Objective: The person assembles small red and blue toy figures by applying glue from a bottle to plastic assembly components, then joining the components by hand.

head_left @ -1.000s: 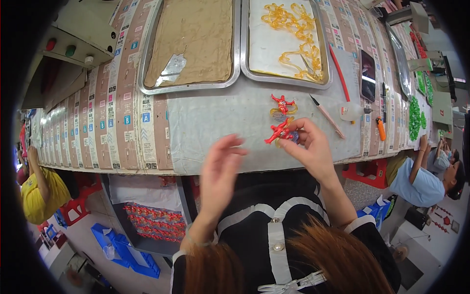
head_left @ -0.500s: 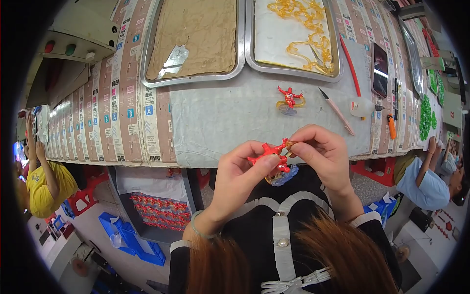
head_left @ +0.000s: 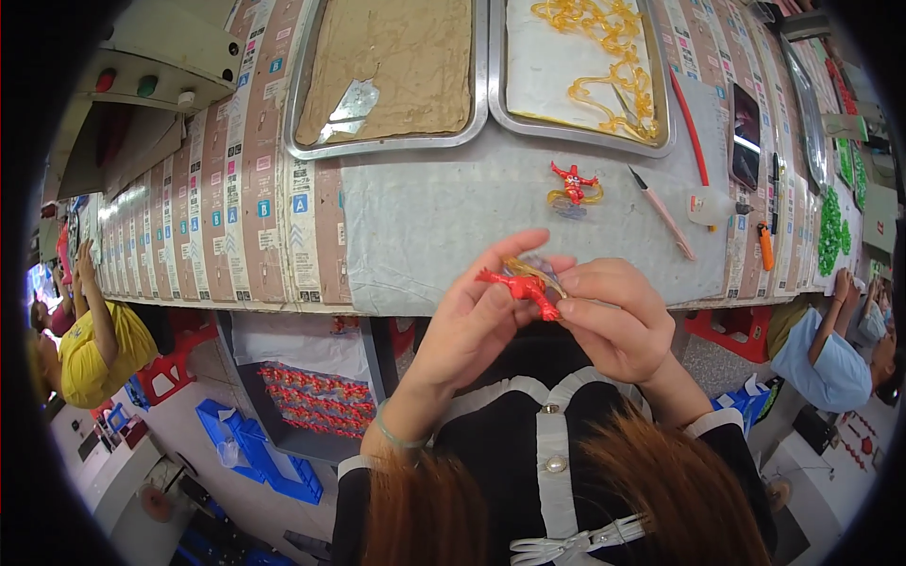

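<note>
A small red toy figure (head_left: 517, 286) with a yellow and clear piece behind it is held between both hands, just in front of the table's near edge. My left hand (head_left: 472, 321) pinches it from the left with thumb and fingers. My right hand (head_left: 618, 321) grips it from the right. A second red figure (head_left: 572, 182) with a yellow ring lies on the grey mat (head_left: 425, 226) beyond the hands.
Two metal trays stand at the back: one with brown paper (head_left: 387, 75), one with yellow plastic pieces (head_left: 590, 66). A pink-handled tool (head_left: 662, 213), a small clear bottle (head_left: 713, 205), a red stick (head_left: 689, 132) and a dark phone (head_left: 746, 137) lie to the right. Other people sit at both sides.
A second ago my right hand alone held the figure over the mat. My left hand came up and joined it, and both hands drew the figure back to the table's near edge.
</note>
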Tool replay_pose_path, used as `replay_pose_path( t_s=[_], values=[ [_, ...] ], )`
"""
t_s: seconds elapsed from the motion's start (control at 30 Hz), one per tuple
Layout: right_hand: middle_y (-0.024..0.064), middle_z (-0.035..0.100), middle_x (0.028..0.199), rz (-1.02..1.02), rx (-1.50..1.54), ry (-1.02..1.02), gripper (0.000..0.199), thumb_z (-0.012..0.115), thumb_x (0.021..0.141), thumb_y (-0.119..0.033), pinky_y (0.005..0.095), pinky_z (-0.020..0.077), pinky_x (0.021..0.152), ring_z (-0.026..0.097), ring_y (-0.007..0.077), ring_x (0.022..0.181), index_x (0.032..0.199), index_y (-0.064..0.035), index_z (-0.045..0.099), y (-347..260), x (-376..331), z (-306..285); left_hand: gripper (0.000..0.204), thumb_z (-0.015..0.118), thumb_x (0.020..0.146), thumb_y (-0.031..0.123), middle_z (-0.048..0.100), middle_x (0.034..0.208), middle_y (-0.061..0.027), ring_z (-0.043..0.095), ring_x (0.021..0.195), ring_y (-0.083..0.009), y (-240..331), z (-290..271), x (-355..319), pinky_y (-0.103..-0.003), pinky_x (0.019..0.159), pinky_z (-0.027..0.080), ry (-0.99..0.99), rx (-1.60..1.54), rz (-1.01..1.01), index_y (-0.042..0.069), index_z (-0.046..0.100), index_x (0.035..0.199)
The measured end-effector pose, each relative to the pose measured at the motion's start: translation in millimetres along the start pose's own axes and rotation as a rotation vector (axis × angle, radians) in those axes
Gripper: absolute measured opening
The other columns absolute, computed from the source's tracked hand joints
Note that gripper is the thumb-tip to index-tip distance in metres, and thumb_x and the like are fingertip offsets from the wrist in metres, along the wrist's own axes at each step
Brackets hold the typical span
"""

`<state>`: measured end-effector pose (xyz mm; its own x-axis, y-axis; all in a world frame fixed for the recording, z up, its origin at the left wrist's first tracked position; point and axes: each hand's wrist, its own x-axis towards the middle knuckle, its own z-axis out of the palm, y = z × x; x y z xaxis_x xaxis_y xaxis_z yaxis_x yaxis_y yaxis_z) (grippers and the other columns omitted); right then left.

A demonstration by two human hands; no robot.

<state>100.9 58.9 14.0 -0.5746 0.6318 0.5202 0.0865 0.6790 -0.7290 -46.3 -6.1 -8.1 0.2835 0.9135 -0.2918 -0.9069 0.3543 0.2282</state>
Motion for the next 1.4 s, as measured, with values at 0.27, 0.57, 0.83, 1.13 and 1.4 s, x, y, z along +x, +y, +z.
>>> replay_pose_path(
  t_s=[0.27, 0.57, 0.83, 1.13, 1.4],
  values=[
    [0.0115, 0.052, 0.09, -0.011, -0.055, -0.01, 0.028, 0.063, 0.055, 0.006, 0.0313, 0.0449, 0.061, 0.053, 0.0257, 0.075, 0.08, -0.0019, 0.055, -1.5, -6.0, 1.1, 0.063, 0.06, 0.069, 0.001, 0.027, 0.127, -0.0181, 0.037, 0.113, -0.0258, 2.8, -0.7, 0.4, -0.036, 0.091, 0.033, -0.185, 0.35, 0.332, 0.003, 0.027, 0.122],
    [0.0105, 0.051, 0.089, -0.019, -0.022, 0.025, 0.03, 0.066, 0.055, 0.004, 0.0307, 0.0437, 0.058, 0.052, 0.0245, 0.072, 0.082, -0.0025, 0.055, -4.3, -5.8, 4.5, 0.064, 0.06, 0.069, 0.001, 0.026, 0.128, -0.0186, 0.033, 0.115, -0.0272, 1.1, -1.7, 1.0, -0.037, 0.092, 0.033, -0.239, 0.293, 0.339, 0.002, 0.026, 0.123],
    [0.0092, 0.051, 0.086, -0.052, -0.13, -0.058, 0.033, 0.064, 0.054, 0.004, 0.0302, 0.0422, 0.058, 0.05, 0.0229, 0.07, 0.085, -0.0042, 0.057, -5.4, 3.7, 7.5, 0.057, 0.055, 0.072, -0.004, 0.028, 0.128, -0.0142, 0.035, 0.115, -0.0223, 4.3, 5.1, -8.2, -0.032, 0.093, 0.031, -0.143, 0.564, 0.356, 0.001, 0.029, 0.122],
    [0.0164, 0.049, 0.098, 0.171, -0.029, -0.106, 0.034, 0.063, 0.062, -0.002, 0.0301, 0.0408, 0.071, 0.049, 0.0244, 0.083, 0.094, 0.0011, 0.051, -15.8, 4.5, 31.4, 0.025, 0.048, 0.081, 0.008, 0.049, 0.103, -0.0124, 0.055, 0.081, -0.0165, 28.9, -41.0, -75.9, -0.024, 0.063, 0.046, 0.588, 0.581, 0.968, 0.0, 0.044, 0.105],
    [0.0132, 0.046, 0.103, 0.346, 0.108, -0.087, 0.03, 0.052, 0.069, 0.005, 0.0279, 0.0355, 0.079, 0.044, 0.0186, 0.093, 0.099, 0.0022, 0.048, 2.9, 12.2, 18.8, 0.026, 0.06, 0.075, 0.019, 0.057, 0.076, -0.0027, 0.053, 0.061, -0.0078, 56.0, -268.5, -224.2, -0.017, 0.053, 0.041, 1.436, 0.576, 0.677, -0.001, 0.055, 0.091]
  ],
)
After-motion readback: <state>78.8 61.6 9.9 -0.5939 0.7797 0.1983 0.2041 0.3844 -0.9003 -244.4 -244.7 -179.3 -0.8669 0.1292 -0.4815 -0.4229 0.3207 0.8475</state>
